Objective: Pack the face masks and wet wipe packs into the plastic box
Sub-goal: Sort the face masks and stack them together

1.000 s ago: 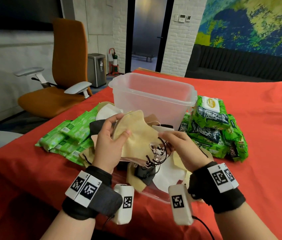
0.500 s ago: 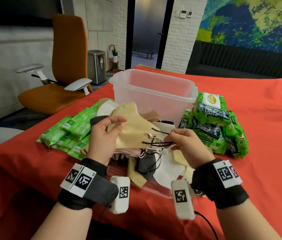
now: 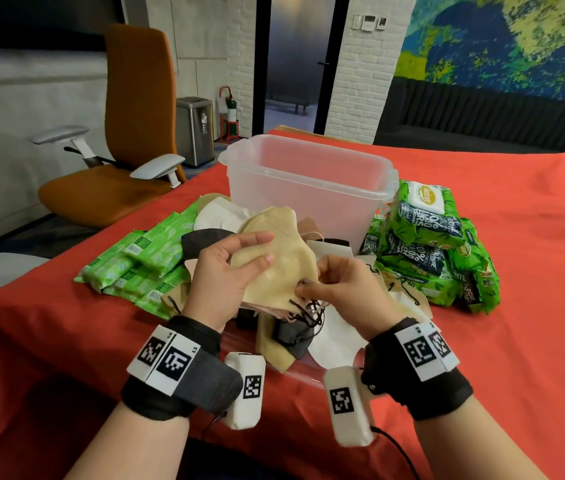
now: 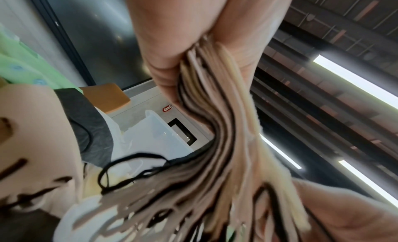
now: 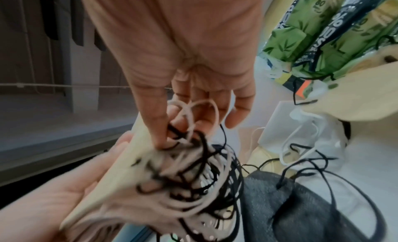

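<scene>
My left hand [image 3: 236, 268] grips a stack of beige and pink face masks [image 3: 281, 268] above the table, thumb on top. The stack's edges [image 4: 219, 143] show fanned in the left wrist view. My right hand [image 3: 336, 282] pinches the stack's right end, where black and pink ear loops [image 5: 189, 143] bunch under the thumb. The clear plastic box [image 3: 308, 188] stands open just behind the hands. Loose masks [image 3: 326, 337] in white, grey and beige lie below the hands. Light green wipe packs [image 3: 142, 261] lie to the left, dark green wipe packs [image 3: 426, 244] pile up on the right.
A red cloth [image 3: 516, 341] covers the table. A clear lid [image 3: 301, 368] lies under the loose masks near the front edge. An orange office chair [image 3: 125, 140] stands off the table's left side.
The right hand has come in from pulling the ear loops out sideways and now pinches them against the stack's end. The left hand's thumb has shifted on top of the stack.
</scene>
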Action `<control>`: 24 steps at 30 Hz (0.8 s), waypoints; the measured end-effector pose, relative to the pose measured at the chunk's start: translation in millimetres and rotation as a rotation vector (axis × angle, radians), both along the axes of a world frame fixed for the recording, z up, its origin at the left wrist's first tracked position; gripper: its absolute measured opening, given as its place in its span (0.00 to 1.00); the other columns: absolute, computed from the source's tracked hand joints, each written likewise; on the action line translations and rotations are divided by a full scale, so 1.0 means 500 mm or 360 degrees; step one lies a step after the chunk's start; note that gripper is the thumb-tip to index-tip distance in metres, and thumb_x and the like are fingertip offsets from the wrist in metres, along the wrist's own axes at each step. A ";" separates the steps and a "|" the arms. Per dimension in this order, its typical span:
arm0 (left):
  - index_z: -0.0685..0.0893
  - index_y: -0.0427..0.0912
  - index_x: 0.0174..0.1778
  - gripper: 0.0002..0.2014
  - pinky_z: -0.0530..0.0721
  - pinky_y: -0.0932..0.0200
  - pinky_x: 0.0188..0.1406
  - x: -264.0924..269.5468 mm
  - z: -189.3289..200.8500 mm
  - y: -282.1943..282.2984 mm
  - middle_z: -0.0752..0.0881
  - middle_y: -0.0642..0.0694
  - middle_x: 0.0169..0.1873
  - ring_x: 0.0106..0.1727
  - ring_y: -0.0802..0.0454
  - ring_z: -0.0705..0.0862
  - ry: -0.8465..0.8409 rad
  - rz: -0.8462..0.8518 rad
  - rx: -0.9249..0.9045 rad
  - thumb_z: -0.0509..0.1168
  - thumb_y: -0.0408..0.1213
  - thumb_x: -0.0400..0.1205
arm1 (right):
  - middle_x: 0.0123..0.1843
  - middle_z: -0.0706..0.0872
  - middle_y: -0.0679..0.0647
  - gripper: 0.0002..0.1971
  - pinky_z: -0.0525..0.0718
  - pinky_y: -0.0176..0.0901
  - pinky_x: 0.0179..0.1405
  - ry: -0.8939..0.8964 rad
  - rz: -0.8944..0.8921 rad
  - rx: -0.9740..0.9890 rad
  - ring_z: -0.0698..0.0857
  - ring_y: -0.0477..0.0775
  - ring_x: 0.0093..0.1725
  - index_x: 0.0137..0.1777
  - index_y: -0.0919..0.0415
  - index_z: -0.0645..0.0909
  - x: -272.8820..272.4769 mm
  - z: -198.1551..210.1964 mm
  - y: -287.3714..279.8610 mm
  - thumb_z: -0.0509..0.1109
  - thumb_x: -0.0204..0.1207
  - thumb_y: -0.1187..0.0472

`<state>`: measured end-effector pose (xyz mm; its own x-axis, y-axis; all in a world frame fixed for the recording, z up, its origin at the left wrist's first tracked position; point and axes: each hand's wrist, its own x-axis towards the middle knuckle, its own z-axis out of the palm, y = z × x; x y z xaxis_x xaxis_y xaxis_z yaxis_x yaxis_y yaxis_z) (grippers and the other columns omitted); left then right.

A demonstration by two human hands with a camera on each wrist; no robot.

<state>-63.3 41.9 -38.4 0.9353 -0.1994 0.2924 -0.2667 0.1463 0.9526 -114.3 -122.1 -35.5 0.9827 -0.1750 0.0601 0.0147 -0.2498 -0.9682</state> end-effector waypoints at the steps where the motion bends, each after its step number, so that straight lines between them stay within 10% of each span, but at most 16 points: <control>1: 0.88 0.53 0.43 0.14 0.79 0.42 0.66 0.002 0.000 0.004 0.89 0.56 0.47 0.59 0.53 0.85 0.0001 0.0011 0.0007 0.72 0.27 0.73 | 0.32 0.79 0.61 0.13 0.74 0.33 0.28 -0.0003 -0.0009 -0.0021 0.77 0.53 0.32 0.33 0.64 0.75 -0.001 0.001 -0.007 0.76 0.63 0.77; 7: 0.88 0.54 0.42 0.15 0.78 0.58 0.66 0.011 -0.008 0.017 0.88 0.65 0.42 0.55 0.69 0.83 -0.0049 -0.0008 0.0101 0.72 0.25 0.73 | 0.27 0.78 0.53 0.15 0.74 0.30 0.28 0.0103 0.0062 -0.0194 0.77 0.42 0.23 0.41 0.59 0.76 -0.019 0.024 -0.055 0.74 0.65 0.78; 12: 0.83 0.53 0.46 0.16 0.74 0.78 0.57 0.002 -0.001 0.004 0.85 0.62 0.49 0.55 0.76 0.80 -0.0169 -0.0221 0.0218 0.67 0.23 0.77 | 0.56 0.79 0.47 0.24 0.73 0.30 0.45 -0.0019 0.0075 0.0088 0.77 0.39 0.53 0.56 0.48 0.77 -0.023 0.048 -0.049 0.59 0.57 0.62; 16: 0.80 0.53 0.52 0.18 0.79 0.67 0.60 -0.007 0.002 -0.012 0.85 0.53 0.55 0.59 0.61 0.82 -0.0196 -0.0446 0.0196 0.63 0.21 0.79 | 0.60 0.81 0.54 0.19 0.84 0.36 0.47 0.0048 0.0204 0.0001 0.83 0.44 0.52 0.70 0.58 0.68 -0.012 0.017 -0.002 0.64 0.80 0.61; 18: 0.78 0.54 0.53 0.18 0.81 0.61 0.57 -0.007 -0.001 -0.020 0.86 0.51 0.53 0.56 0.56 0.84 -0.0120 -0.0338 0.0095 0.64 0.23 0.79 | 0.57 0.83 0.57 0.17 0.86 0.45 0.41 0.0005 0.0128 -0.0038 0.85 0.50 0.50 0.67 0.60 0.69 -0.007 0.002 0.009 0.64 0.80 0.64; 24: 0.69 0.50 0.67 0.15 0.77 0.45 0.68 -0.031 -0.025 -0.055 0.81 0.41 0.63 0.66 0.42 0.79 0.0428 0.0211 -0.0570 0.55 0.48 0.86 | 0.52 0.81 0.48 0.12 0.84 0.31 0.33 -0.0328 -0.0316 0.0216 0.84 0.37 0.44 0.64 0.55 0.68 0.003 -0.007 0.014 0.60 0.82 0.65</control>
<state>-78.9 14.3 -50.6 0.9979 -0.0037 0.0645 -0.0556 0.4599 0.8862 -113.0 -115.1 -38.8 0.8982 -0.3821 0.2174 0.1781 -0.1358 -0.9746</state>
